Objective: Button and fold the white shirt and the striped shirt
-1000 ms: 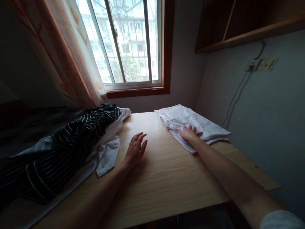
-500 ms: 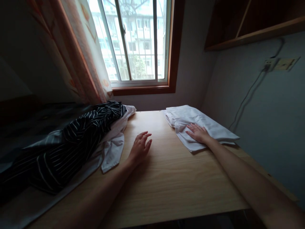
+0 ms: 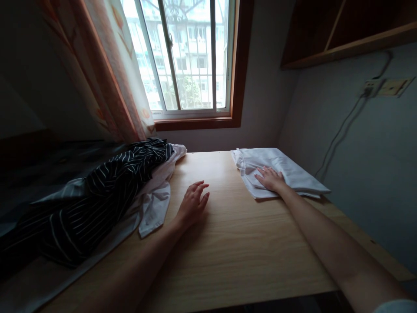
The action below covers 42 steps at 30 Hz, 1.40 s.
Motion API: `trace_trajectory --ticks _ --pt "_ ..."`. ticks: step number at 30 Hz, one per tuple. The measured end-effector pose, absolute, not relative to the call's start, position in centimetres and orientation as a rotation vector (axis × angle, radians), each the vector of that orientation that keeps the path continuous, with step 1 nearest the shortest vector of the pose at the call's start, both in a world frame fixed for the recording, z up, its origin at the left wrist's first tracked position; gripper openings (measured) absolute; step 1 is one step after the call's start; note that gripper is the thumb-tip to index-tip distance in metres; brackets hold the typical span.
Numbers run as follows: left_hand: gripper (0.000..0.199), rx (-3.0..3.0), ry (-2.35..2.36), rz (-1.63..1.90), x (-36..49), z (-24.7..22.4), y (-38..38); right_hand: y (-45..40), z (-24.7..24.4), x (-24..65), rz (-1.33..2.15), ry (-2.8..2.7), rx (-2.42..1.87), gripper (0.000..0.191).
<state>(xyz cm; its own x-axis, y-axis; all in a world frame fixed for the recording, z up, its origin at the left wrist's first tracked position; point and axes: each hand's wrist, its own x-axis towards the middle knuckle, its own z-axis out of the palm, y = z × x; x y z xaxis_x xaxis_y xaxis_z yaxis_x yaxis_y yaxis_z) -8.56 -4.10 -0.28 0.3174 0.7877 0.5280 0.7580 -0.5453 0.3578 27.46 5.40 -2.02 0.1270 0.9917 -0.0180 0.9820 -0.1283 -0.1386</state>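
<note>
My right hand (image 3: 271, 177) lies flat on a folded white garment (image 3: 289, 167), fingers stretched out across its left part. The garment rests at the far right of the wooden table (image 3: 228, 243), with a gathered edge along its left side. Over the middle of the table is my left hand (image 3: 193, 201), holding nothing, its fingers slightly bent and apart. To the left of that hand lies a heap of clothes: a black garment with white stripes (image 3: 107, 191) on top of white cloth (image 3: 155, 206).
A window (image 3: 192, 56) in a brown frame is beyond the table, with an orange floral curtain (image 3: 107, 69) at its left. A wooden shelf (image 3: 352, 48) hangs at the upper right. Below it, a cable (image 3: 339, 126) runs down the wall from a socket (image 3: 373, 87).
The folded white garment has shifted and turned slightly on the table, its near corner now farther back. My right hand stays flat on it. My left hand has hardly moved.
</note>
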Motion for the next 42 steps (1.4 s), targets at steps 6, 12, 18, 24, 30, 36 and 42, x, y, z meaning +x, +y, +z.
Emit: trace_trajectory --ticks 6,12,18,24,30,36,42 --pt "0.033 2.537 1.463 1.031 -8.4 -0.2 -4.1 4.0 -1.6 27.2 0.115 -2.031 -2.224 0.065" --pt "0.03 2.559 1.426 1.091 -8.5 -0.3 -4.1 3.4 -1.7 28.2 -0.012 -2.055 -1.99 0.043" --pt "0.029 2.58 1.388 1.11 -8.5 -0.3 -4.2 2.6 -1.6 27.6 -0.072 -2.107 -1.862 0.046" --pt "0.029 2.622 1.452 1.093 -8.4 0.2 -4.8 0.9 -3.0 25.3 -0.104 -2.165 -1.854 0.053" --pt "0.028 2.655 1.972 1.142 -12.2 4.5 -4.5 0.3 -3.7 25.3 -0.092 -2.24 -1.869 0.055" --pt "0.054 2.427 2.646 1.057 -19.6 8.1 -4.5 0.5 -4.0 25.5 -0.147 -2.232 -1.854 0.054" --pt "0.058 2.046 2.742 0.866 -22.6 7.4 -3.6 0.5 -4.2 25.5 -0.164 -2.23 -1.85 0.053"
